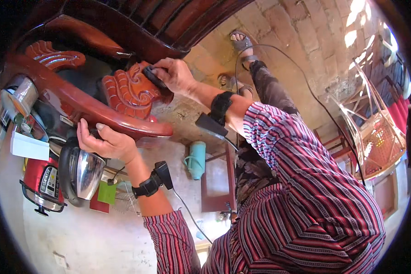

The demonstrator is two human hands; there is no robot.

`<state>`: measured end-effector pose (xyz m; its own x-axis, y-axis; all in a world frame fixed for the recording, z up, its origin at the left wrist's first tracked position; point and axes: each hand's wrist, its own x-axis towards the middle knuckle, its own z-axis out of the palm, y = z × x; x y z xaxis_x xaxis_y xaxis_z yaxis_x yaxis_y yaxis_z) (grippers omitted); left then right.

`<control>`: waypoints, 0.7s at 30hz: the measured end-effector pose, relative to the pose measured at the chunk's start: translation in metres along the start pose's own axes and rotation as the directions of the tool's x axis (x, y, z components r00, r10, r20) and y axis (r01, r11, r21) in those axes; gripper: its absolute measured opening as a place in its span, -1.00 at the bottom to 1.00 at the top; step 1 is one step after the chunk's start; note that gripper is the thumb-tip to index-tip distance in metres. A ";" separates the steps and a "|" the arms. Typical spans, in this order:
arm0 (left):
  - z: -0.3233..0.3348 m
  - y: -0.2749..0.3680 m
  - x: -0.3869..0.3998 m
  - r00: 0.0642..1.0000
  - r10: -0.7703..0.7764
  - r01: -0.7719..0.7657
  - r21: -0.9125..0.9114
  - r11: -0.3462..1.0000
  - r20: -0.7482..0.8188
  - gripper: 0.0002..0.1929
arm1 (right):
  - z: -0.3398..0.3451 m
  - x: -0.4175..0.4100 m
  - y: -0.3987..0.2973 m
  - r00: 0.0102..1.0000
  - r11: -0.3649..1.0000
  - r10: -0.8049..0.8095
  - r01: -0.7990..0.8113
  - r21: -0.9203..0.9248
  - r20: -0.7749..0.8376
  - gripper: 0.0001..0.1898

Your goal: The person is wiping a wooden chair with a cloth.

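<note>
My right hand holds a small dark pad or brush, its exact kind unclear, against the end of a carved, glossy reddish-brown wooden piece. This carving, with scrolls and ridges, sits beside a curved polished wooden rail, which looks like an armrest. At the rail's lower edge is my left hand, fingers apart and touching the wood, with nothing seen in its grasp. Another carved piece shows at the upper left. Both my wrists wear black straps with dark devices and cables.
Dark slatted wood spans the top. Left of my left forearm are a shiny metal kettle and a red appliance. A turquoise jug stands near a wooden cabinet. A black cable crosses above the brick floor; a woven basket is at right.
</note>
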<state>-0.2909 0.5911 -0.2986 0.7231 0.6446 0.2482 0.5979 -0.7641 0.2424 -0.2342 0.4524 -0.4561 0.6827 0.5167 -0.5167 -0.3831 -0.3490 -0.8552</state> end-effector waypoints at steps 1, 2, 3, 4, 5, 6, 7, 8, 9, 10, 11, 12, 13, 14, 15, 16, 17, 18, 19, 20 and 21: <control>0.000 -0.002 -0.001 1.000 0.008 -0.008 -0.001 1.000 0.001 -0.63 | -0.001 0.006 -0.004 0.998 0.992 0.047 -0.050 0.117 0.033 -0.81; -0.001 -0.005 -0.001 1.000 0.008 -0.008 0.002 1.000 0.003 -0.63 | -0.008 0.011 -0.005 0.988 0.984 0.084 -0.102 0.144 0.129 -0.81; -0.001 -0.003 -0.001 1.000 0.004 -0.004 0.015 1.000 0.006 -0.63 | -0.013 0.014 -0.002 0.988 0.985 0.085 -0.104 0.141 0.130 -0.81; 0.000 -0.001 0.000 1.000 0.001 -0.001 0.027 1.000 0.008 -0.63 | -0.017 0.017 0.001 0.972 0.987 0.089 -0.116 0.113 0.219 -0.81; 0.001 0.000 0.001 1.000 -0.002 0.002 0.026 1.000 0.008 -0.63 | -0.021 0.018 0.003 0.947 0.989 0.094 -0.125 0.084 0.306 -0.82; -0.001 0.002 0.004 1.000 -0.009 0.009 0.008 1.000 0.014 -0.63 | -0.026 0.016 -0.002 0.920 0.989 0.133 -0.146 0.008 0.369 -0.84; -0.001 0.004 0.005 1.000 -0.016 0.016 -0.009 1.000 0.019 -0.63 | -0.028 0.015 0.000 0.919 0.989 0.136 -0.149 0.009 0.369 -0.84; -0.001 0.006 0.004 1.000 -0.022 0.022 -0.027 0.999 0.015 -0.63 | -0.029 0.015 0.002 0.900 0.992 0.123 -0.097 -0.082 0.418 -0.83; 0.000 0.005 0.004 1.000 -0.016 0.016 -0.029 0.999 0.011 -0.63 | -0.031 0.019 0.002 0.881 0.985 0.107 -0.032 -0.167 0.462 -0.82; 0.000 0.002 0.001 1.000 -0.012 0.012 -0.004 1.000 0.012 -0.63 | -0.036 0.019 -0.007 0.880 0.986 0.105 -0.031 -0.164 0.462 -0.82; 0.000 -0.001 -0.002 1.000 -0.009 0.009 0.021 1.000 0.013 -0.63 | -0.046 0.017 -0.015 0.840 0.968 0.194 -0.080 -0.239 0.506 -0.82; 0.001 0.001 -0.001 1.000 -0.007 0.007 0.015 1.000 0.011 -0.63 | -0.060 0.015 -0.023 0.797 0.940 0.285 -0.122 -0.319 0.533 -0.83; 0.002 0.003 0.000 1.000 -0.010 0.010 0.008 1.000 0.008 -0.63 | -0.067 0.009 -0.016 0.798 0.939 0.286 -0.123 -0.321 0.531 -0.83; 0.002 0.005 0.001 1.000 -0.014 0.014 0.001 1.000 0.005 -0.63 | -0.073 0.000 -0.004 0.838 0.957 0.279 -0.202 -0.209 0.470 -0.83; 0.000 0.003 0.001 1.000 -0.017 0.017 0.004 1.000 0.005 -0.63 | -0.078 -0.006 -0.004 0.869 0.960 0.279 -0.267 -0.086 0.410 -0.84; -0.002 0.001 0.000 1.000 -0.011 0.011 0.016 1.000 0.010 -0.63 | -0.084 -0.009 -0.003 0.866 0.950 0.297 -0.312 -0.029 0.402 -0.83; -0.003 -0.001 0.000 1.000 -0.007 0.006 0.028 1.000 0.014 -0.62 | -0.082 -0.010 -0.003 0.864 0.950 0.297 -0.312 -0.031 0.408 -0.83; -0.002 -0.001 0.000 1.000 -0.008 0.008 0.025 1.000 0.012 -0.62 | -0.082 -0.010 -0.003 0.875 0.969 0.227 -0.246 -0.011 0.429 -0.84; -0.001 0.000 0.000 1.000 -0.013 0.012 0.011 1.000 0.007 -0.62 | -0.081 -0.009 -0.004 0.880 0.984 0.156 -0.179 0.010 0.449 -0.83; 0.000 0.000 0.000 1.000 -0.017 0.017 -0.002 1.000 0.002 -0.62 | -0.066 -0.007 -0.001 0.892 0.986 0.149 -0.166 0.002 0.427 -0.83; -0.002 -0.002 -0.002 1.000 -0.019 0.019 0.002 1.000 0.008 -0.62 | -0.053 -0.005 -0.003 0.914 0.987 0.084 -0.021 -0.159 0.396 -0.82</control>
<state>-0.2943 0.5915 -0.2975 0.7141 0.6589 0.2364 0.6124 -0.7516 0.2451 -0.2030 0.4095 -0.4487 0.3456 0.7531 -0.5599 -0.2936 -0.4799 -0.8267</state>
